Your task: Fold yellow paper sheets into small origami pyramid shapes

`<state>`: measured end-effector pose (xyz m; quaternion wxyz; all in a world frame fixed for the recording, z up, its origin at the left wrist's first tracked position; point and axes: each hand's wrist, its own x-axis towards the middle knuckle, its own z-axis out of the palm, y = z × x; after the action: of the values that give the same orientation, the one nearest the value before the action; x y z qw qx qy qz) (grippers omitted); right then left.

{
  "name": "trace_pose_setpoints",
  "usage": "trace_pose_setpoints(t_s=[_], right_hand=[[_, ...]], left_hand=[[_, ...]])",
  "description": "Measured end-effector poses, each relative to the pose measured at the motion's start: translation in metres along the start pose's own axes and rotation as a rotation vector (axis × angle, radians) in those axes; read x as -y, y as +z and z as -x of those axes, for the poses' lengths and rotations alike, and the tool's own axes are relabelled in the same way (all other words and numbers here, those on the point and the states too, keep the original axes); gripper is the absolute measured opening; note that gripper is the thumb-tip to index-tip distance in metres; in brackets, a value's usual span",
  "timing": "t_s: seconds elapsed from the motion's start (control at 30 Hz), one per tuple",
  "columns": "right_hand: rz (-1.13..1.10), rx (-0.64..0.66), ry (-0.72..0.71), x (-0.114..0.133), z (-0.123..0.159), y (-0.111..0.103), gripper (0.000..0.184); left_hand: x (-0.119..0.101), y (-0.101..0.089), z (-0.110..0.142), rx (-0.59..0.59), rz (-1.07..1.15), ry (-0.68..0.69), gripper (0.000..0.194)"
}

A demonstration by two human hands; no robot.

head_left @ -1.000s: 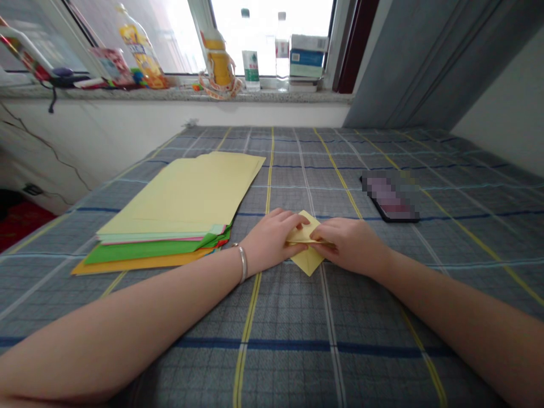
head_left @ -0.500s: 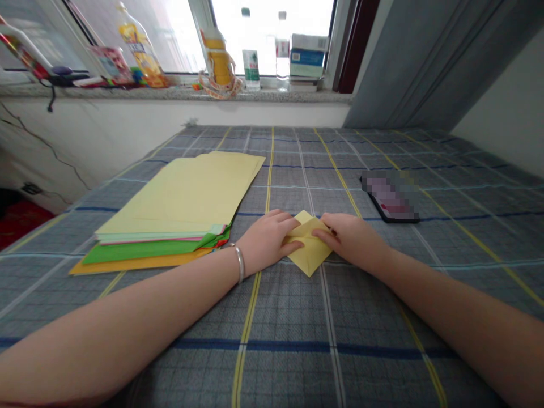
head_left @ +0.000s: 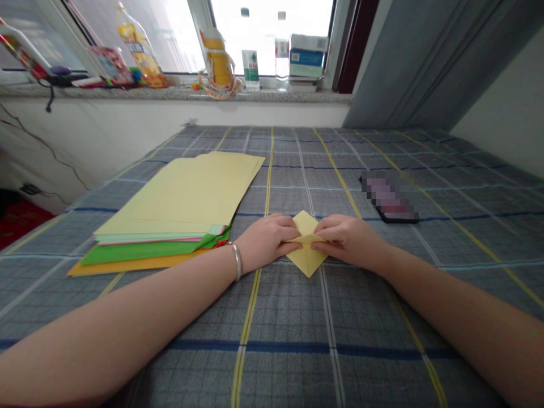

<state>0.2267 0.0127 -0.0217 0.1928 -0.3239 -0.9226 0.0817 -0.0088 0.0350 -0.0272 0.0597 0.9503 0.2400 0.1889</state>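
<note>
A small yellow folded paper (head_left: 308, 260) lies diamond-wise on the checked cloth, one corner pointing toward me. My left hand (head_left: 267, 239), with a silver bangle at its wrist, pinches the paper's left side between thumb and fingers. On the opposite side my right hand (head_left: 351, 239) grips the paper too, thumb below and fingertips above. Between the hands, a fold across the paper's middle is raised a little. Fingers cover both side corners. Left of my left hand sits a stack of coloured paper (head_left: 182, 192), pale yellow on top, with green and orange sheets beneath.
A phone (head_left: 389, 198), blurred over, rests on the checked cloth (head_left: 280, 351) to the right. Beyond the far edge, a stone windowsill (head_left: 178, 93) carries a juice bottle (head_left: 140, 48), a yellow bottle (head_left: 219, 59), clear bottles and stacked boxes (head_left: 306, 59). A grey curtain (head_left: 408, 62) hangs at right.
My right fingers have shifted from the upper right edge down to the paper's middle fold, closing into a pinch. The fold between the hands now stands up more. The left hand has barely moved.
</note>
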Motion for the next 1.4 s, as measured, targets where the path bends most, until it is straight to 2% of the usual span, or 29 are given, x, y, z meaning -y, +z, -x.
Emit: trace_pose_setpoints(t_s=[0.1,0.23,0.43,0.57,0.67,0.87,1.0,1.17,1.4], right_hand=[[-0.061,0.013,0.010,-0.002,0.000,0.000,0.034],[-0.089,0.020,0.074,-0.002,-0.003,0.001,0.032],[-0.101,0.042,0.319,0.002,-0.006,-0.002,0.029],[-0.138,0.030,0.436,0.002,-0.007,-0.001,0.028],[-0.158,-0.003,0.516,0.000,-0.008,0.002,0.024],[-0.169,-0.073,0.585,-0.002,-0.013,0.009,0.012],[-0.150,-0.116,0.588,-0.001,-0.015,0.011,0.026],[-0.047,-0.070,0.585,0.004,-0.019,0.009,0.021],[0.136,-0.033,0.539,0.005,-0.019,0.009,0.029]], left_hand=[[0.005,0.000,0.000,0.008,0.124,0.012,0.024],[0.010,-0.005,-0.002,0.059,0.300,-0.031,0.036],[0.008,-0.013,-0.005,0.127,0.346,-0.272,0.036],[0.007,-0.010,-0.005,0.108,0.331,-0.432,0.034],[0.006,-0.006,-0.007,0.054,0.282,-0.494,0.029],[0.000,0.000,-0.011,-0.011,0.136,-0.452,0.024],[-0.003,0.002,-0.013,-0.025,0.051,-0.441,0.032],[-0.005,0.005,-0.015,0.008,-0.081,-0.484,0.032],[0.000,0.005,-0.018,0.083,-0.135,-0.471,0.033]])
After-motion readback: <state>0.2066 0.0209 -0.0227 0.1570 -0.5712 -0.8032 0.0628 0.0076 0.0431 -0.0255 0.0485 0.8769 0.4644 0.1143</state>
